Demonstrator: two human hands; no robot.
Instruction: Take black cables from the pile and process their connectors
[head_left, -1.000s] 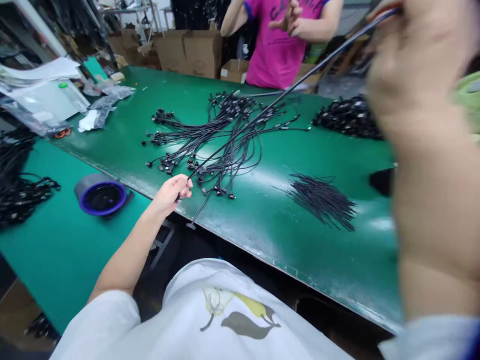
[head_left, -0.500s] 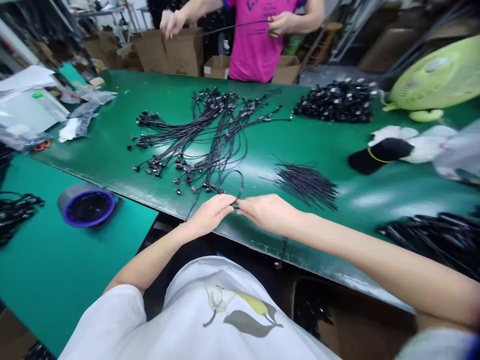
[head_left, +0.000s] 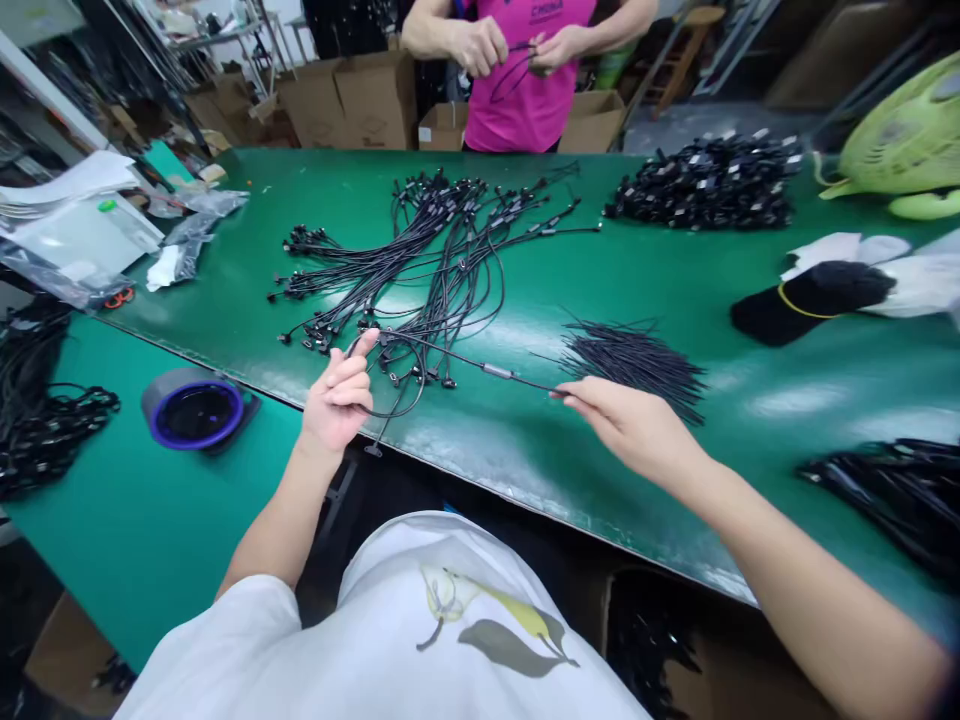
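A thin black cable (head_left: 463, 357) with a grey sleeve stretches between my two hands above the near edge of the green table. My left hand (head_left: 341, 395) is closed on a loop of it, index finger pointing up. Farther right, my right hand (head_left: 626, 415) pinches the other end of the cable between thumb and fingers. Just beyond the left hand lies a spread bundle of black cables (head_left: 375, 265) with small connectors. Behind the right hand is a pile of thin black ties (head_left: 637, 365).
Across the green table (head_left: 300, 350), a co-worker in a pink shirt (head_left: 517, 100) holds another cable. A heap of black cables (head_left: 712, 180) lies back right, near a black bundle with a yellow band (head_left: 814, 300). A purple-rimmed roll (head_left: 196, 412) sits at left.
My hands, together before, have moved apart: the left went left and up, the right went right, drawing the cable out between them. The co-worker's hands have come together.
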